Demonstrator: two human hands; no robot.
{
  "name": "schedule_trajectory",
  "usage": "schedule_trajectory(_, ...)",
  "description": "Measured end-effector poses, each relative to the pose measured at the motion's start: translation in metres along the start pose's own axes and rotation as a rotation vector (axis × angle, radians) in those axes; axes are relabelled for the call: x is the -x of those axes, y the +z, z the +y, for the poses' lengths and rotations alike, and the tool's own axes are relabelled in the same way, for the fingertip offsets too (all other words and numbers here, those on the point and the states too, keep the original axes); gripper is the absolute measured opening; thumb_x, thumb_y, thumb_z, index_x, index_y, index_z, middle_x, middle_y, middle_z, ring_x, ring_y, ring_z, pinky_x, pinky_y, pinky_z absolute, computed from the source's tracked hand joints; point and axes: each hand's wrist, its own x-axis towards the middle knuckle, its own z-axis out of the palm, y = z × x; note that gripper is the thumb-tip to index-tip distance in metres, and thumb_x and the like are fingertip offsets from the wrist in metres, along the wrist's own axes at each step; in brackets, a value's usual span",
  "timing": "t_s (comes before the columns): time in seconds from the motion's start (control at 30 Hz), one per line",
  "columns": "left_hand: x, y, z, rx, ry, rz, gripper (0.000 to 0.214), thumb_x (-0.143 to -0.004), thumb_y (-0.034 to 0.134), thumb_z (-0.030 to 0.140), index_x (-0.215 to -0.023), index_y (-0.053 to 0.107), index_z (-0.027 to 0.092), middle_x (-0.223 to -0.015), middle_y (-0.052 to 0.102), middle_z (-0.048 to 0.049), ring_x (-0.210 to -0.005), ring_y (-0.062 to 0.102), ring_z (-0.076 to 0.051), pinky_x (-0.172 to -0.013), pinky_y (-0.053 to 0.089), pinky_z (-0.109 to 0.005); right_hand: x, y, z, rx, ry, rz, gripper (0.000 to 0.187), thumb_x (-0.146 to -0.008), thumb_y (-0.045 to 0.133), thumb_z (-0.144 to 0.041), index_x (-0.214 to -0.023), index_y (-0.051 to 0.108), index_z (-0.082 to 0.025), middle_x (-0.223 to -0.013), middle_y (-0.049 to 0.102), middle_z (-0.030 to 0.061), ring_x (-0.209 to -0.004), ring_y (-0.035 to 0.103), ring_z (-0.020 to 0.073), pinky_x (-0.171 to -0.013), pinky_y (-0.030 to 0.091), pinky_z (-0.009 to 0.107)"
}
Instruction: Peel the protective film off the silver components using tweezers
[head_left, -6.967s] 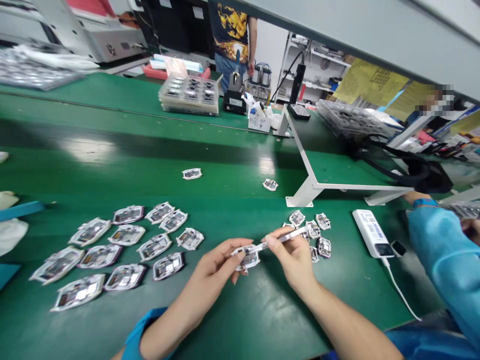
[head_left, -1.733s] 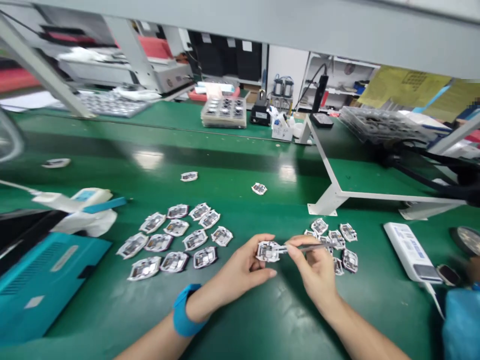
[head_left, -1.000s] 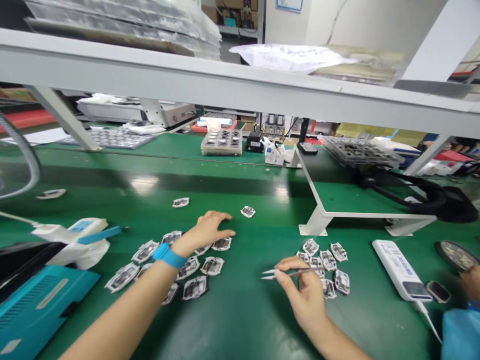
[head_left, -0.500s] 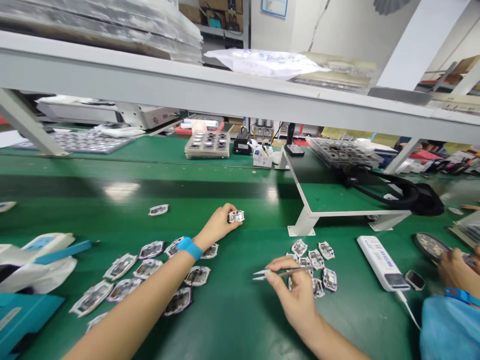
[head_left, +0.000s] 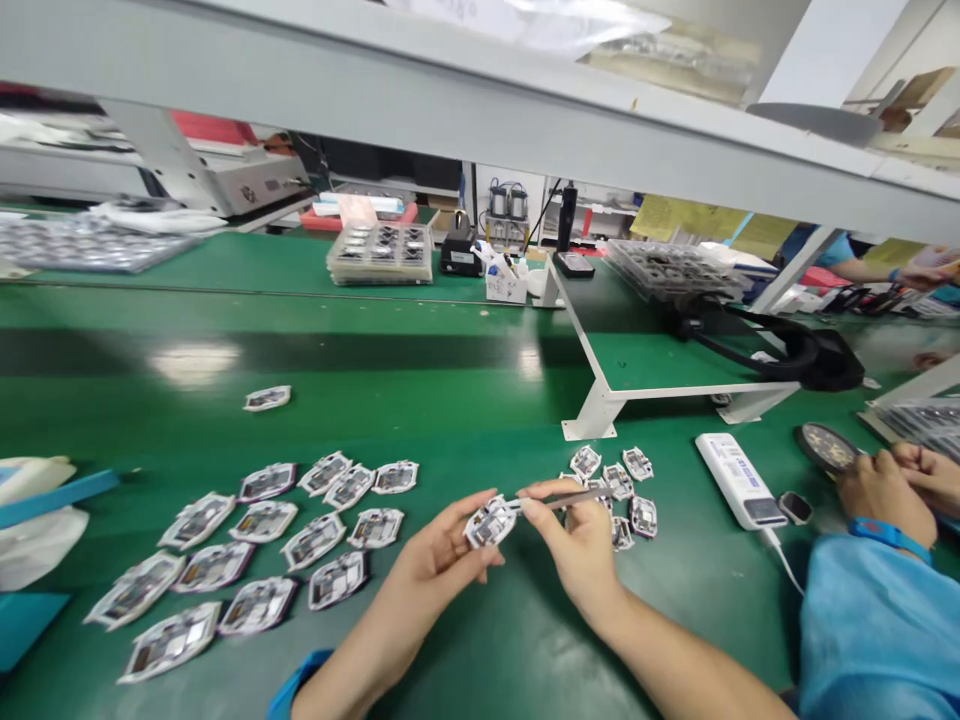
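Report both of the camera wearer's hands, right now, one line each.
Left hand: closed, fingers holding a white-framed electronic part.
Right hand: closed, fingers holding tweezers, tips at that part's edge.

Left hand (head_left: 446, 555) back in from farther across bench, casing (head_left: 489, 521) now up against tweezers (head_left: 571, 496); 0.5 s ago the tweezers pointed at open air. That casing's earlier spot on the bench vacated. Group on the left up from 12 to 13: added casing (head_left: 395, 477) at its upper right. Co-worker's hand (head_left: 886, 495), near the platform 7.0 s ago, now at round disc (head_left: 828, 447).
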Motion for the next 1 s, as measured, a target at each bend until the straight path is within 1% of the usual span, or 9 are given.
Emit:
schedule_trajectory(0.23,0.003,0.003,-0.008,0.06,0.002,-0.011,0.053,-0.077,0.078,0.027,-0.125,0.06,0.017,-0.085,0.071,-0.0022,-0.074,0.064,-0.017,-0.066,0.049,-0.026,0.001,0.003,0.006,-0.043,0.048,-0.014,0.007,-0.08,0.075,-0.027,-0.082,0.074,-0.021,-0.08,0.076,0.003,-0.079,0.071,0.02,-0.076,0.055,0.033)
schedule_trajectory(0.33,0.003,-0.001,-0.005,0.073,-0.035,-0.042,0.054,-0.078,0.077,0.027,-0.128,0.058,0.017,-0.087,0.071,-0.0026,-0.077,0.064,-0.018,-0.067,0.049,-0.026,0.001,0.003,0.007,-0.057,-0.011,-0.022,0.005,-0.082,0.075,-0.027,-0.083,0.073,-0.022,-0.081,0.077,0.0029,-0.079,0.072,0.0204,-0.075,0.056,0.034)
schedule_trajectory(0.43,0.004,-0.004,-0.002,0.078,-0.065,-0.037,0.055,-0.079,0.077,0.029,-0.13,0.06,0.017,-0.084,0.07,-0.0024,-0.078,0.062,-0.018,-0.066,0.048,-0.026,0.001,0.001,0.003,0.043,-0.257,-0.103,0.004,-0.084,0.074,-0.022,-0.085,0.073,-0.025,-0.084,0.079,0.002,-0.08,0.072,0.02,-0.078,0.053,0.037)
schedule_trajectory(0.53,0.004,-0.005,-0.001,0.071,-0.064,-0.021,0.054,-0.078,0.077,0.031,-0.129,0.063,0.018,-0.079,0.068,-0.0007,-0.072,0.058,-0.016,-0.064,0.045,-0.025,0.0,-0.003,-0.004,0.21,-0.573,-0.268,0.011,-0.086,0.073,-0.018,-0.092,0.073,-0.026,-0.089,0.08,0.002,-0.08,0.072,0.0202,-0.081,0.048,0.04)
schedule_trajectory(0.63,0.003,-0.005,0.0,0.042,-0.06,-0.007,0.054,-0.076,0.078,0.033,-0.127,0.066,0.019,-0.074,0.066,0.0013,-0.065,0.051,-0.013,-0.063,0.042,-0.025,-0.002,-0.005,-0.009,0.311,-0.696,-0.376,0.014,-0.088,0.07,-0.018,-0.099,0.072,-0.027,-0.094,0.081,0.0026,-0.084,0.073,0.0211,-0.08,0.047,0.042)
schedule_trajectory(0.7,0.002,-0.004,-0.001,0.026,-0.065,0.022,0.052,-0.076,0.077,0.037,-0.124,0.068,0.018,-0.071,0.064,0.0012,-0.064,0.05,-0.013,-0.061,0.039,-0.025,-0.002,-0.005,-0.01,0.307,-0.678,-0.367,0.013,-0.089,0.07,-0.019,-0.098,0.072,-0.028,-0.092,0.081,0.002,-0.082,0.073,0.021,-0.08,0.047,0.042)
schedule_trajectory(0.77,0.002,-0.004,-0.003,0.023,-0.078,0.054,0.049,-0.077,0.074,0.042,-0.119,0.071,0.016,-0.072,0.065,-0.0003,-0.065,0.05,-0.014,-0.059,0.038,-0.026,-0.002,-0.003,-0.008,0.259,-0.594,-0.319,0.009,-0.088,0.072,-0.02,-0.093,0.073,-0.028,-0.087,0.081,0.0018,-0.08,0.073,0.0206,-0.079,0.048,0.041)
schedule_trajectory(0.9,0.002,-0.004,-0.005,0.006,-0.096,0.099,0.047,-0.077,0.071,0.047,-0.112,0.073,0.016,-0.073,0.064,-0.0011,-0.062,0.051,-0.014,-0.057,0.036,-0.026,0.001,0.0,-0.004,0.115,-0.293,-0.213,0.004,-0.085,0.073,-0.024,-0.088,0.071,-0.025,-0.084,0.077,0.0038,-0.081,0.071,0.0209,-0.078,0.053,0.038)
schedule_trajectory(1.0,0.0,-0.005,-0.005,-0.019,-0.098,0.099,0.046,-0.075,0.072,0.048,-0.108,0.074,0.016,-0.071,0.062,-0.0001,-0.061,0.051,-0.014,-0.056,0.035,-0.025,0.002,-0.001,-0.003,0.064,-0.113,-0.205,0.003,-0.087,0.07,-0.026,-0.087,0.069,-0.023,-0.084,0.074,0.004,-0.081,0.07,0.0203,-0.076,0.055,0.035)
